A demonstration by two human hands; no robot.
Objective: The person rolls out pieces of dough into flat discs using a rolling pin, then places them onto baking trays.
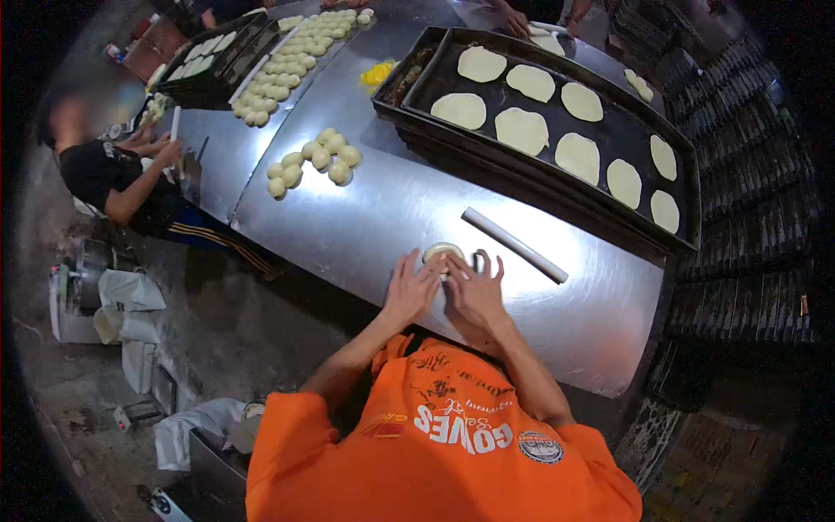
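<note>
A small round piece of dough (444,250) lies on the metal table near its front edge. My left hand (412,287) is closed on the dough's near left side, fingertips pressed to it. From the right, my right hand (477,290) grips the same dough with thumb and index finger, its other fingers spread apart. The fingers hide the near part of the dough. Just beyond my right hand rests a pale rolling pin (515,245). Several dough balls (320,157) sit in a cluster farther back on the left.
A stack of black baking trays (417,111) holding flat dough rounds (522,130) stands at the back right of the table (365,226). Rows of dough balls (291,65) and yellow stuff (377,76) lie farther back. Another person (122,178) holds a stick at left. Tray racks (748,200) stand right.
</note>
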